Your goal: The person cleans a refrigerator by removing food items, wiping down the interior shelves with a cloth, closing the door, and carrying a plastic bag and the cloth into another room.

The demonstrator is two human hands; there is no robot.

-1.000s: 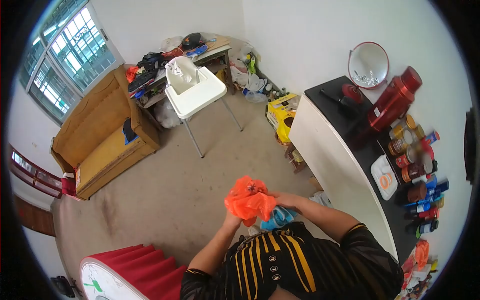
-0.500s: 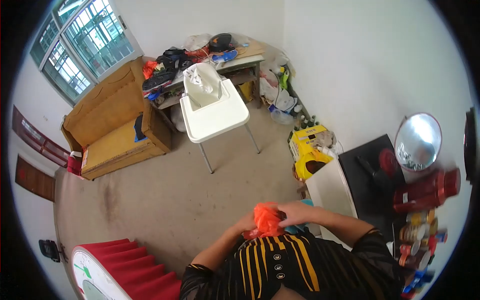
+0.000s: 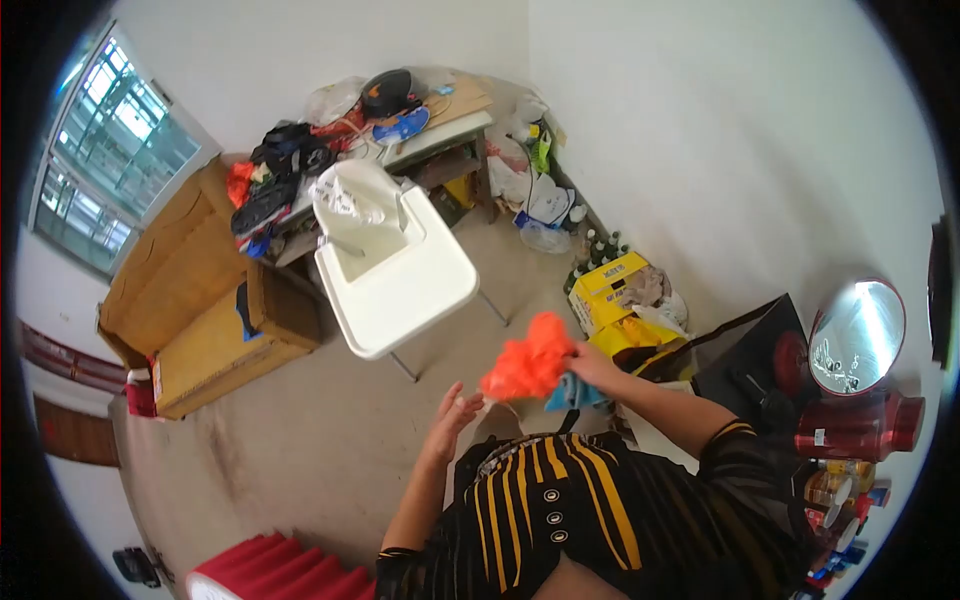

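My right hand [image 3: 592, 366] is closed on a crumpled orange plastic bag [image 3: 530, 358], held out in front of my waist. A blue cloth [image 3: 577, 393] hangs just under that hand; whether the same fingers grip it I cannot make out. To the left of the bag, my left hand [image 3: 452, 425] is raised with its fingers apart, touching nothing. Beyond the bag stands a white high chair [image 3: 415, 290] with a tray and metal legs. Crumpled clear plastic [image 3: 345, 203] lies on its seat back.
A brown sofa [image 3: 210, 350] and a cluttered table [image 3: 440, 135] stand at the back left. On the right are a yellow box [image 3: 608, 292], a black-topped cabinet [image 3: 725, 365], a round mirror [image 3: 858, 335] and a red flask [image 3: 860, 425]. Red pleated fabric [image 3: 280, 570] is at lower left.
My left hand has come off the orange bag and moved left, its fingers opening. My right hand has lifted the bag forward. The view has shifted, and the high chair appears closer.
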